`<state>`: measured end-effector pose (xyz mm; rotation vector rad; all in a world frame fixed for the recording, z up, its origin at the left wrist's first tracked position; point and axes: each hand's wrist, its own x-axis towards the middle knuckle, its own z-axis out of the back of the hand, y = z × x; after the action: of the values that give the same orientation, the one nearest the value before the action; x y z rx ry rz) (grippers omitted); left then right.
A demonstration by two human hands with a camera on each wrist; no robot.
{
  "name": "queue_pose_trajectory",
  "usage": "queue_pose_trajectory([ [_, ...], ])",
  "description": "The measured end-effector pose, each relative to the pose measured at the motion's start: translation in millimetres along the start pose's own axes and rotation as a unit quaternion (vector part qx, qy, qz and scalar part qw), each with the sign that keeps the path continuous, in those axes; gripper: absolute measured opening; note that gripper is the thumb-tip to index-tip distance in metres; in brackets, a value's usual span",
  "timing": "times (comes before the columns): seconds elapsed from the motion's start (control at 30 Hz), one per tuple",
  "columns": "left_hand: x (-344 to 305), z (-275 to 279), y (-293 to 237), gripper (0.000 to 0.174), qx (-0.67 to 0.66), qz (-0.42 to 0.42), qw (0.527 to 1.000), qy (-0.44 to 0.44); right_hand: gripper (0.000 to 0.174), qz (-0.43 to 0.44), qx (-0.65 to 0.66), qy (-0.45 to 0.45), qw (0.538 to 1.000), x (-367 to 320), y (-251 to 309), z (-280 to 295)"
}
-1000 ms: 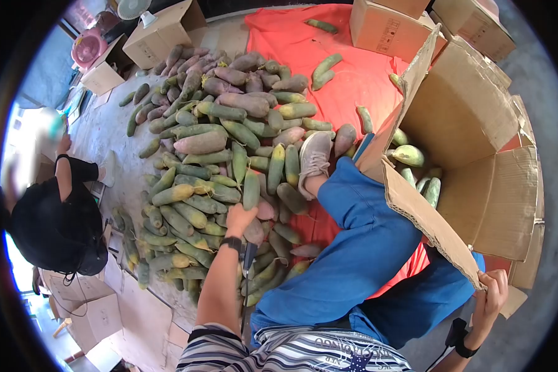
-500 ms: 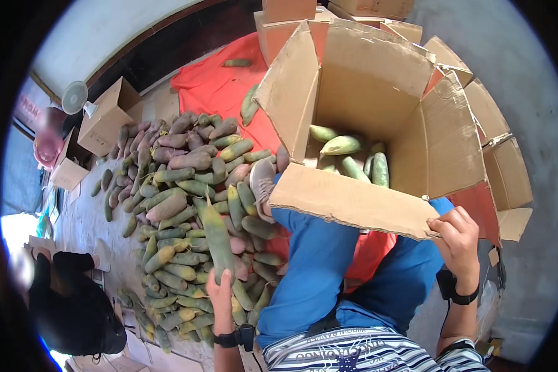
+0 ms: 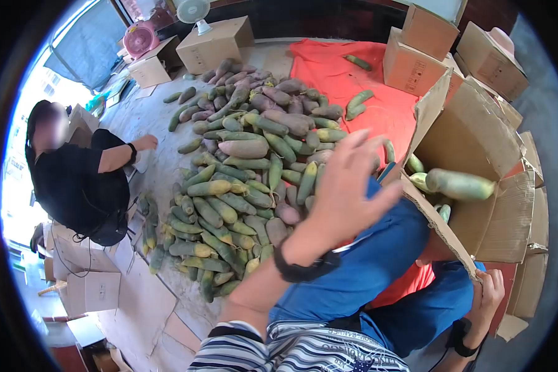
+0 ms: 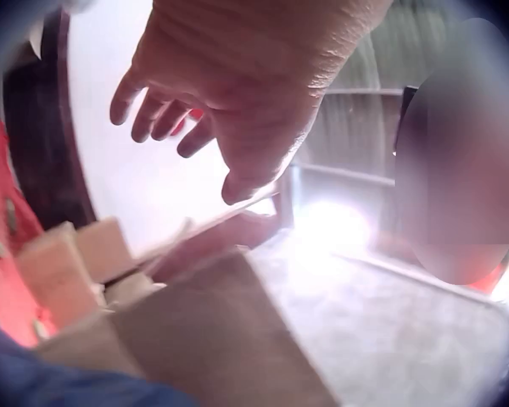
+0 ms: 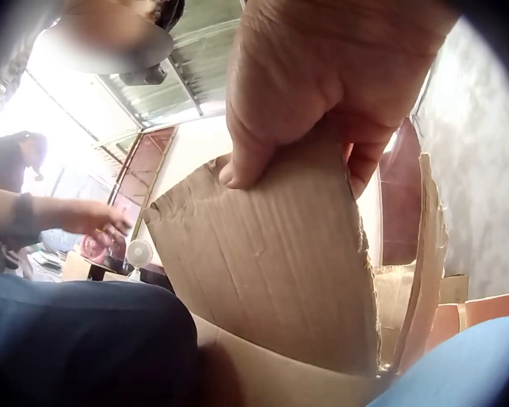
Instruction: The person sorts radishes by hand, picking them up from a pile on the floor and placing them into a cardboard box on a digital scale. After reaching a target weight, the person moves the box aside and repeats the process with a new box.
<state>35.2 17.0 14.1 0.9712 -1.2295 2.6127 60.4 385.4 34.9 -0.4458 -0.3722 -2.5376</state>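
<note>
My left hand (image 3: pixel 347 192) is stretched out in the air in the head view, fingers spread and holding nothing; the left wrist view shows the same empty hand (image 4: pixel 229 93). To its right, a green radish-like vegetable (image 3: pixel 460 185) is in the air over the opening of a cardboard box (image 3: pixel 477 124). Several green vegetables (image 3: pixel 419 181) lie inside that box. With my right hand (image 3: pixel 490 290) I pinch the edge of the box's near flap; in the right wrist view the thumb of the hand (image 5: pixel 322 93) lies on the flap (image 5: pixel 263 246).
A big heap of green and purplish vegetables (image 3: pixel 242 149) covers the floor at centre-left. Red cloth (image 3: pixel 384 80) lies behind it, with a few vegetables on top. A person in black (image 3: pixel 74 186) sits at the left. Stacked boxes (image 3: pixel 415 62) stand at the back right.
My left hand has moved right from the heap and let go of the long green vegetable it held. That vegetable is now over the box. My right hand still grips the flap.
</note>
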Motion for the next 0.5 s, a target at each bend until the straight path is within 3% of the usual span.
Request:
queue_pose_trajectory([
  [0.1,-55,19,78,0.063,0.143,0.120,0.982,0.032,0.020,0.008,-0.013,0.010,1.000,0,-2,0],
  [0.13,-75,33,110,0.064,0.228,0.097,0.968,0.035,0.020,0.011,-0.012,0.014,1.000,-1,-2,1],
  [0.2,-98,67,144,0.063,0.357,0.167,0.918,0.048,0.019,-0.019,-0.025,0.019,0.999,-5,-1,0],
  [0.3,-123,109,199,0.061,0.416,0.222,0.881,0.027,0.014,-0.007,-0.023,0.046,0.999,-4,1,2],
  [0.37,-132,120,223,0.061,0.421,0.381,0.812,0.137,0.015,-0.013,-0.012,0.042,0.999,0,1,2],
  [0.4,-137,117,234,0.061,0.418,0.381,0.813,0.137,0.014,-0.014,-0.018,0.040,0.999,1,1,1],
  [0.47,-152,103,256,0.058,0.478,0.391,0.751,0.232,0.014,-0.015,-0.032,0.046,0.998,-2,-2,4],
  [0.5,-164,98,276,0.058,0.474,0.395,0.751,0.236,0.013,-0.019,-0.028,0.048,0.998,-3,-4,4],
])
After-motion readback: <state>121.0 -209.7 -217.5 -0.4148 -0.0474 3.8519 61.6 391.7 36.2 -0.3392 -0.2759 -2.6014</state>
